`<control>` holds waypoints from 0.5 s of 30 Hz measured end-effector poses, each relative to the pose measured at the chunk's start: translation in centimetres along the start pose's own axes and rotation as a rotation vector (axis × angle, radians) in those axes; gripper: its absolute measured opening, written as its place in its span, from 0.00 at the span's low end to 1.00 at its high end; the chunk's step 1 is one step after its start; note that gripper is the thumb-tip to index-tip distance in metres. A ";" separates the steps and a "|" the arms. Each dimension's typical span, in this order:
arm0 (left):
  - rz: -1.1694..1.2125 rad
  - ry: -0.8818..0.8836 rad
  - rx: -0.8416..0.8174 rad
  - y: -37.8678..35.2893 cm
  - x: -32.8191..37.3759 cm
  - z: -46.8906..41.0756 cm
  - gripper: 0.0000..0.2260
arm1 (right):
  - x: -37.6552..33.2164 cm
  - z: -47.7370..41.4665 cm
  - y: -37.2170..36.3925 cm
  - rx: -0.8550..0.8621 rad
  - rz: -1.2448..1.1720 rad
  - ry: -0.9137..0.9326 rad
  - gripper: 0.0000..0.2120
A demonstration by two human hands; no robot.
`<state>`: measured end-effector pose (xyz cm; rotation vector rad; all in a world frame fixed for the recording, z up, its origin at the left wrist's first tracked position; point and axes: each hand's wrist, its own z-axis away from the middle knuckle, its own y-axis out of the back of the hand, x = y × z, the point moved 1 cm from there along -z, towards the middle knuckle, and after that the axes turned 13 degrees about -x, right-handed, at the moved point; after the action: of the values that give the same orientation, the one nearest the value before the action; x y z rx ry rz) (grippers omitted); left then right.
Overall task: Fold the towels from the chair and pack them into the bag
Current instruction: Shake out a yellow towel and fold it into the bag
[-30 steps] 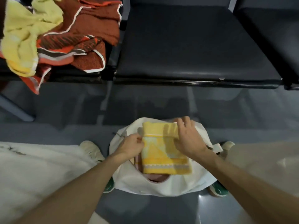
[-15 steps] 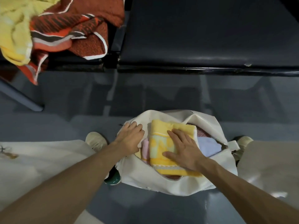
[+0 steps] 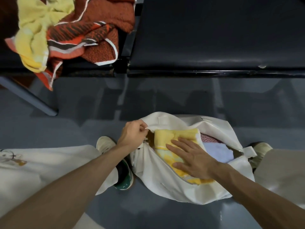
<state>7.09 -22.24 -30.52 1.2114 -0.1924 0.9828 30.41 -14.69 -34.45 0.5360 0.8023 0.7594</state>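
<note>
On floor, white bag | left hand pinches its rim | right hand flat, pressing yellow towel

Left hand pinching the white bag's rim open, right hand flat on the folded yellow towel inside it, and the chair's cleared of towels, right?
Not cleared: the head view shows a crumpled pale yellow towel and a rust-red striped towel heaped on the black padded chair seat. The rest stands.

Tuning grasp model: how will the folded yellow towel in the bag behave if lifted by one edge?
Likely floppy: the folded yellow towel creases under the flat right hand. Probably unfolds if lifted by one edge; its nap looks grippy.
</note>
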 end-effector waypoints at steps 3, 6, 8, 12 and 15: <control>-0.188 -0.170 -0.068 -0.3 0.3 0.0 0.09 | -0.2 -0.9 0.0 -0.008 0.068 -0.003 0.35; -0.492 -0.294 -0.152 -0.2 0.8 -0.7 0.12 | -0.2 -0.9 0.1 -0.001 0.043 0.005 0.36; -0.655 -0.299 -0.172 -0.3 0.9 -1.4 0.13 | -0.2 -0.3 0.1 0.004 0.044 0.007 0.36; -0.888 -0.340 -0.149 -1.0 1.7 -2.1 0.08 | -1.0 0.4 0.2 -0.013 0.109 -0.063 0.35; -0.744 -0.344 -0.044 -0.8 1.4 -2.5 0.09 | -1.4 0.2 0.1 -0.041 0.130 -0.058 0.36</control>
<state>7.57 -19.40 -31.17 1.2637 -0.0213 0.1224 29.82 -15.76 -33.65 0.5747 0.7014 0.8743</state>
